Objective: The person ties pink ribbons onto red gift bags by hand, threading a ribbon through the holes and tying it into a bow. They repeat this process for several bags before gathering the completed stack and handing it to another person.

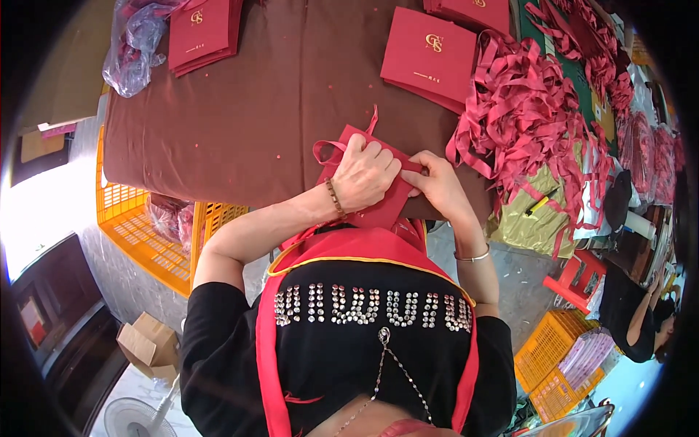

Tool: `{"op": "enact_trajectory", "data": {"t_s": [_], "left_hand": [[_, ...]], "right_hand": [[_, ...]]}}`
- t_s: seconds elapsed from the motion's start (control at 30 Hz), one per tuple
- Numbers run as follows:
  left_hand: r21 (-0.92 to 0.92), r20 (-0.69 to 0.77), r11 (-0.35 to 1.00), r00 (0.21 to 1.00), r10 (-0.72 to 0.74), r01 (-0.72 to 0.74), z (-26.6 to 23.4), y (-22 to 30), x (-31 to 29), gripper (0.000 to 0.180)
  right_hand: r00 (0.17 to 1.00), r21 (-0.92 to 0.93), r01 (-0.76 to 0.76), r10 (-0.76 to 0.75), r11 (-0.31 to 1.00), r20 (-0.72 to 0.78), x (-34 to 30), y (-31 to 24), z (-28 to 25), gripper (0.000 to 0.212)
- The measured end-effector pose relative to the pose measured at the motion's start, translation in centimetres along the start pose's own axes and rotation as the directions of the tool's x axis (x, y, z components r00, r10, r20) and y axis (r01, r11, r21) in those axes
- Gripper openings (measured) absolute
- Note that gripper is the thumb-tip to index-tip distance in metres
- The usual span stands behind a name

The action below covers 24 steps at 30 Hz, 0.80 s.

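Bag (384,212) is sitting at the table's (218,116) near edge, seeming light, stiff, easily creased; I am favouring its side edges for hold. Left hand (362,175) is resting curled over it, fingertip grip hidden; right hand (440,186) is pinching its right edge.

Gray flr (124,280) – brt light (36,211), L

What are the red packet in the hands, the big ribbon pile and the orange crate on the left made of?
Red packet: probably stiff paper or card, fairly matte, since it has flat faces and straight edges.
Ribbon pile: looks like woven fabric, perhaps slightly shiny, because it falls in soft loops.
Orange crate: most likely hard plastic, with even colour and neat grid holes.
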State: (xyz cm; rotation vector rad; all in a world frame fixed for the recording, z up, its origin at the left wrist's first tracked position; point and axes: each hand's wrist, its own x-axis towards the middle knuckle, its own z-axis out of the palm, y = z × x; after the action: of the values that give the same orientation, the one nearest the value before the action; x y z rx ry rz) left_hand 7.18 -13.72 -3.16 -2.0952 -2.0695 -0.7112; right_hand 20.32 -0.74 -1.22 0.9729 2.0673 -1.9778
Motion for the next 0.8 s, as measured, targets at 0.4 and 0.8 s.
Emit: {"op": "enact_trajectory", "data": {"t_s": [0.4, 0.8], "left_hand": [[0.014, -0.066, 0.999, 0.997, 0.038, -0.037, -2.7, 0.9, 0.7, 0.010], [-0.303, 0.242, 0.935, 0.964, -0.111, 0.184, -5.9, -3.1, 2.3, 0.020]], "right_hand": [[0.968, 0.419, -0.007, -0.098, 0.908, 0.229, -0.1, -0.1, -1.1, 0.012], [0.997, 0.064, 0.069, -0.070, 0.996, 0.018, -1.6, -1.7, 0.3, 0.026]]}}
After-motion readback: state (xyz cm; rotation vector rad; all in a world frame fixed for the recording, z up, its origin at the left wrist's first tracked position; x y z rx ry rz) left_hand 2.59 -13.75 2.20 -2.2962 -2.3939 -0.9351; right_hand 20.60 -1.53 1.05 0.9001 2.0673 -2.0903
